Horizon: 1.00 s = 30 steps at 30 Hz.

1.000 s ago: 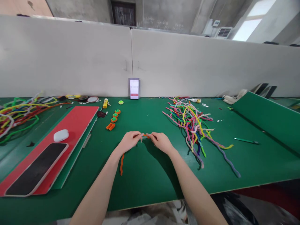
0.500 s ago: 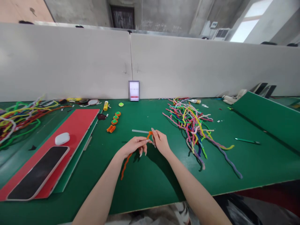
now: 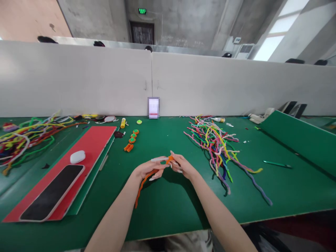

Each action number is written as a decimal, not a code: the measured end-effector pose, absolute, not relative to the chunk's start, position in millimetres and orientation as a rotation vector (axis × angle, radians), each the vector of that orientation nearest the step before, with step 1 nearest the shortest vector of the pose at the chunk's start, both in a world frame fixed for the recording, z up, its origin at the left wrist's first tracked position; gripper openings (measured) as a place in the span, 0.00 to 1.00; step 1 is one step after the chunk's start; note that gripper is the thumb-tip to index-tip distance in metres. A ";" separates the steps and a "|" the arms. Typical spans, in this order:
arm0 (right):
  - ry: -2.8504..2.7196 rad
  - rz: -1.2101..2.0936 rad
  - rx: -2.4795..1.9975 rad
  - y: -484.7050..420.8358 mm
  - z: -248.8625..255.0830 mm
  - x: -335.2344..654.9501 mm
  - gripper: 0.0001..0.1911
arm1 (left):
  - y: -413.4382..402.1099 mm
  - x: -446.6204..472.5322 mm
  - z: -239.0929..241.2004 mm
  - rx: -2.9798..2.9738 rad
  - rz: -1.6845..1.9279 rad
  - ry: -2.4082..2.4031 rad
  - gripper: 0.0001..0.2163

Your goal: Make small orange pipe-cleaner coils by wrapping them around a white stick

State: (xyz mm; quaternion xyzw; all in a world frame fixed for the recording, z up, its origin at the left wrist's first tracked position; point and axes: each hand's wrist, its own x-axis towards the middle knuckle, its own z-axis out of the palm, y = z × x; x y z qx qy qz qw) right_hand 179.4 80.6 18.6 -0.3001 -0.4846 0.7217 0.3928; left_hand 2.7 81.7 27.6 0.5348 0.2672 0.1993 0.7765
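Note:
My left hand (image 3: pixel 147 170) and my right hand (image 3: pixel 182 165) meet over the middle of the green table (image 3: pixel 162 206). Together they pinch an orange pipe cleaner (image 3: pixel 141 185) whose upper end is wound around a thin pale rod (image 3: pixel 159 159). The free tail of the pipe cleaner hangs down past my left wrist. Fingers of both hands are curled around the rod and the wire.
A heap of mixed-colour pipe cleaners (image 3: pixel 217 143) lies to the right, another heap (image 3: pixel 23 136) at far left. A red board (image 3: pixel 86 147) holds a phone (image 3: pixel 52 192) and white earbud case (image 3: pixel 77 157). Small orange-green finished pieces (image 3: pixel 132 139), a glue bottle (image 3: pixel 122 123) and a green pen (image 3: pixel 277 163) lie around.
The rod lay on the table half a second ago; now it is lifted between my fingers. My hands have drawn slightly nearer and the camera has tilted up.

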 end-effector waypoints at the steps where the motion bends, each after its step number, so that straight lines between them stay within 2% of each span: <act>1: -1.238 1.879 -0.744 81.7 16.2 182.2 0.23 | 82.6 3.2 27.5 1.167 0.409 0.589 0.16; 12: -1.329 2.212 -0.684 91.3 7.9 199.4 0.21 | 90.5 3.4 23.9 1.192 0.172 0.502 0.16; 18: -1.300 2.245 -0.688 95.5 11.7 198.5 0.21 | 93.2 4.8 25.6 1.165 0.218 0.526 0.15; 24: -1.337 2.271 -0.653 97.7 10.2 200.4 0.19 | 97.1 4.2 21.3 1.159 0.157 0.528 0.19; 30: -1.601 2.298 -0.701 92.0 17.6 203.5 0.19 | 92.3 4.0 26.5 1.186 0.096 0.609 0.13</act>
